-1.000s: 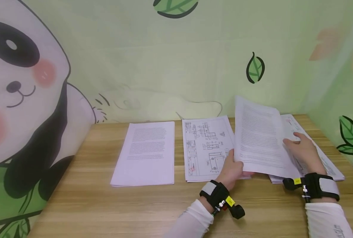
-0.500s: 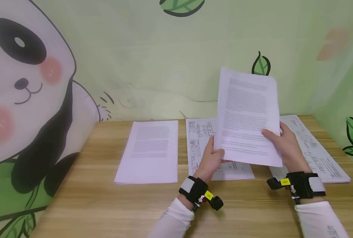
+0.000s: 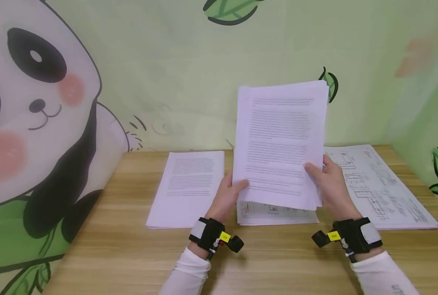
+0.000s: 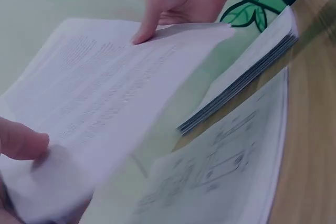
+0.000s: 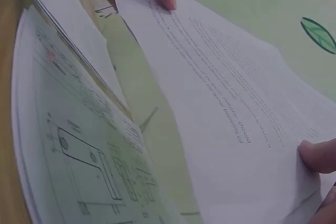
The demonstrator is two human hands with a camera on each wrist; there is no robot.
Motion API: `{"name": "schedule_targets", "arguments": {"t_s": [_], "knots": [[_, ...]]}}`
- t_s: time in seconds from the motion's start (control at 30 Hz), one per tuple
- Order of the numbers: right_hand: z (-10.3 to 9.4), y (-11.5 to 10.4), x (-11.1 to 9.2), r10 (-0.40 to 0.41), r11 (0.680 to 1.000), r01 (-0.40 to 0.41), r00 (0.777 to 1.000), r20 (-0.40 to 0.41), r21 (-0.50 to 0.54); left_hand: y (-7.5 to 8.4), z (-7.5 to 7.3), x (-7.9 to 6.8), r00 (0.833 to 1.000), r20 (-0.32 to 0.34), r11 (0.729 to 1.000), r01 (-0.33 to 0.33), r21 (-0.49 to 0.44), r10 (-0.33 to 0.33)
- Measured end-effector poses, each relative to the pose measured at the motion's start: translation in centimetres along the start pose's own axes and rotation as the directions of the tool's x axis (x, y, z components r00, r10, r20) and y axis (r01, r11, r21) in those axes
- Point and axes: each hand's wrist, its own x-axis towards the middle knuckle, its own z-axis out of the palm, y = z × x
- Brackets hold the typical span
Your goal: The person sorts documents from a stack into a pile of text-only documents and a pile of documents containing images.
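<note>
A sheaf of printed text sheets (image 3: 278,143) is held up, tilted toward me, over the middle of the table. My left hand (image 3: 225,198) pinches its lower left edge, thumb on the front. On the right edge my right hand (image 3: 333,184) grips it the same way, fingers behind the paper. The top and right edges of the sheets are slightly fanned. Beneath it lies the middle stack of technical drawings (image 3: 278,215), mostly covered in the head view; the right wrist view shows its drawing (image 5: 89,166) more fully.
On the left lies a stack of text pages (image 3: 185,209). A thicker stack of drawings (image 3: 388,188) lies at the right, angled. All rest on the wooden table (image 3: 270,262), whose back edge meets a printed green wall cloth (image 3: 167,61).
Both hands have lifted the text sheets off the right-hand drawing stack and carried them left and up. The right hand has gone from the stack to the sheets' right edge.
</note>
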Motion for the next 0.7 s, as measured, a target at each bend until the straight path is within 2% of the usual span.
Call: {"name": "schedule_targets", "arguments": {"t_s": [0.17, 0.27, 0.43, 0.53, 0.7], "knots": [[2.9, -0.1, -0.5, -0.019, 0.999, 0.016, 0.996, 0.082, 0.041, 0.8, -2.6, -0.6, 0.994, -0.107, 0.995, 0.010, 0.101, 0.001], [4.8, -0.3, -0.6, -0.019, 0.998, 0.012, 0.994, 0.110, 0.065, 1.1, -3.9, -0.9, 0.983, -0.185, 0.991, 0.017, 0.131, 0.007], [7.8, -0.9, -0.4, 0.026, 0.993, -0.039, 0.992, 0.120, 0.112, 1.3, -5.9, -1.5, 0.958, -0.286, 0.987, 0.031, 0.156, 0.015], [9.8, -1.1, -0.2, 0.069, 0.992, -0.082, 0.989, 0.128, 0.100, 1.3, -7.2, -1.8, 0.942, -0.335, 0.974, 0.074, 0.214, 0.002], [13.1, -0.7, -0.1, 0.112, 0.988, -0.130, 0.976, 0.185, 0.087, 1.3, -9.7, -2.1, 0.915, -0.403, 0.932, 0.129, 0.339, 0.020]]}}
